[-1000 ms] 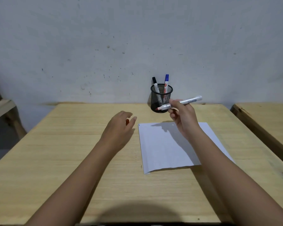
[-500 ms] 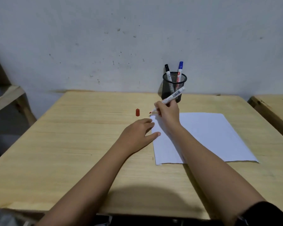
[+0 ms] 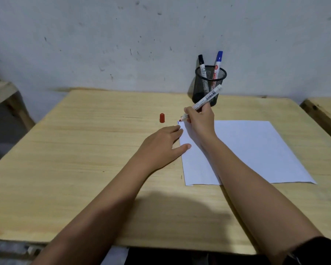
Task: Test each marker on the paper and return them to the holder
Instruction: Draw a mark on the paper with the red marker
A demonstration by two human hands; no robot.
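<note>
Right hand (image 3: 200, 121) is gripping the uncapped red marker (image 3: 204, 101), tip down at the paper's (image 3: 246, 150) far left corner. Left hand (image 3: 161, 148) lies flat, fingers spread, pinning the paper edge, and the red cap (image 3: 162, 118) stands nearby on the table (image 3: 84, 150)

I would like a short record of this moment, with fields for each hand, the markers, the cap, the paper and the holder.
right hand: holds the uncapped red marker, tip at the far left corner of the paper
left hand: flat, fingers on the paper's left edge
red cap: upright on the table, left of the paper
holder: black mesh cup at the table's far edge
in holder: black marker, blue marker, both capped
marks on paper: a small blue mark at the corner
</note>
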